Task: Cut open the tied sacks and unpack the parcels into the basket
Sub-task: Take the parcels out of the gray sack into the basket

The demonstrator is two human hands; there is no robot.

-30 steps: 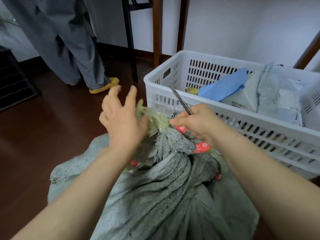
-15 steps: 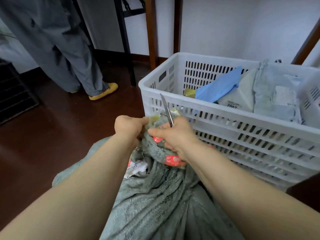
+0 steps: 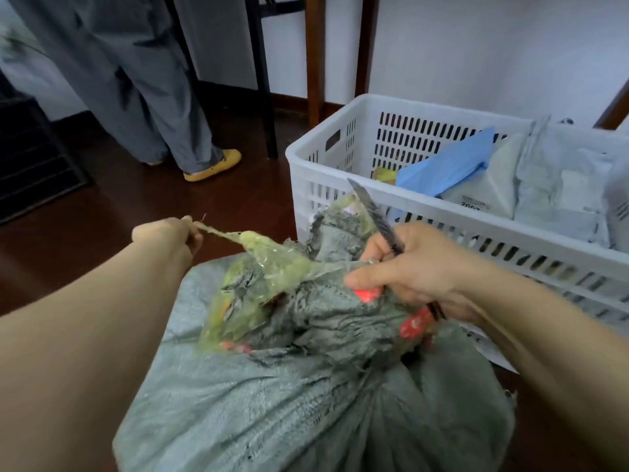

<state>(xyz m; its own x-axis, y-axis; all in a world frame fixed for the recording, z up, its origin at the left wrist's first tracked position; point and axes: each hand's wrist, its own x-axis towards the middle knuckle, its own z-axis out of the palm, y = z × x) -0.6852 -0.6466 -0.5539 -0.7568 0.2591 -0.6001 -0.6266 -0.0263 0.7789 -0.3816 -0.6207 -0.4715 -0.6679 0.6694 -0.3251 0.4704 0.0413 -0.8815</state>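
dark wooden floor (image 3: 102, 240), white wall (image 3: 476, 46)

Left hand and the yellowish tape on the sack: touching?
Touching. Head view shows the left hand pinching the stretched yellowish tape at its end.

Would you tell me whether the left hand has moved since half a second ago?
Yes: the left hand pulled leftward, away from the white slotted plastic basket.

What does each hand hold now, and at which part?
The left hand pinches the tape at its free end; the right hand grips the knife by its handle, blade pointing up.
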